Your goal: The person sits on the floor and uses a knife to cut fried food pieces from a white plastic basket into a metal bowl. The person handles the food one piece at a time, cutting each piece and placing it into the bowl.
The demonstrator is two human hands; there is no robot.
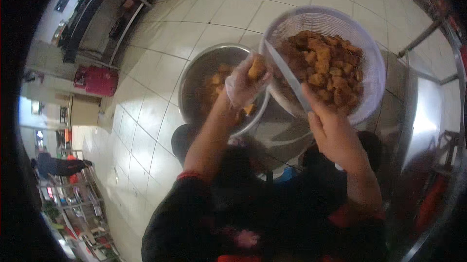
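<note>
My left hand, in a thin clear plastic glove, grips a brown-orange chunk of food over the right side of a round metal bowl. Similar cut chunks lie in that bowl. My right hand, with no glove that I can make out, holds a knife whose blade points up and left, its tip near the chunk. Beneath the blade stands a pale purple plastic basket heaped with brown chunks. The knife's handle is hidden in my fist. What the food is, I cannot tell.
Light floor tiles surround the bowl and basket. A dark pink container is at the left, below a metal rack. Another person is far off at the lower left, beside shelves of goods. Metal framing stands at the right.
</note>
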